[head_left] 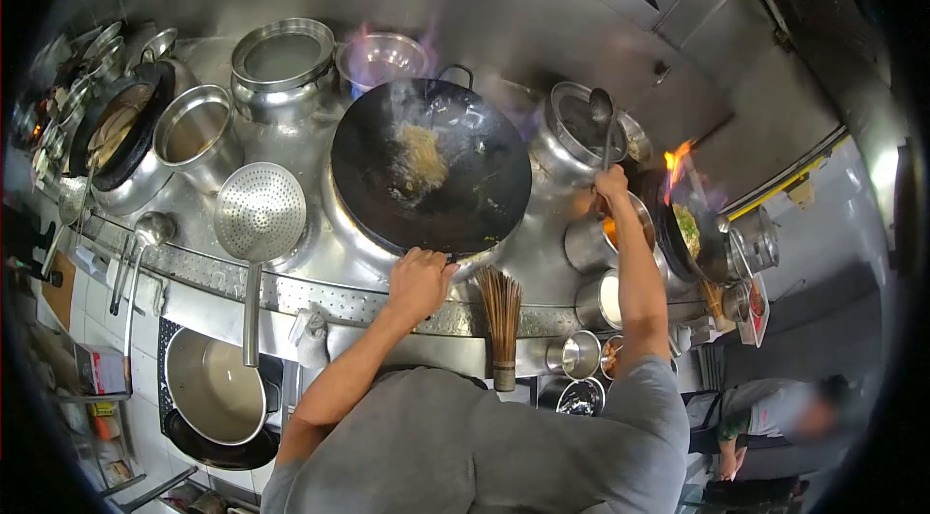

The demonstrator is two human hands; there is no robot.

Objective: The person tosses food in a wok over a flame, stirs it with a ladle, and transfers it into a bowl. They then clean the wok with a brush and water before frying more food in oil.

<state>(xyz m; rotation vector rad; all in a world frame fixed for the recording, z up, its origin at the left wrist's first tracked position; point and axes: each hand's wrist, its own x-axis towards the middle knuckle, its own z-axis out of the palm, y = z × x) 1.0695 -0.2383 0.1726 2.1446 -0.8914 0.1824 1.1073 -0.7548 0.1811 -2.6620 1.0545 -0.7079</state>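
Note:
A large black wok [378,199] sits over the burner in the middle of the head view, with a small steaming heap of pale food [422,159] in it. My left hand [420,285] is closed around the wok's near edge, where a handle is mostly hidden by the fingers. On the right, my right hand [611,186] grips the handle of a ladle [601,107]. The ladle's dark bowl points away from me, over a metal pot [560,126] at the back right. A bamboo brush [501,320] stands at the stove's front edge, between my arms.
A perforated strainer [260,212] rests left of the wok, beside a metal pot [194,131]. Flames [678,157] rise at another wok [690,248] on the right. Below left stands a large pot [215,388]. A co-worker [765,412] is at the lower right.

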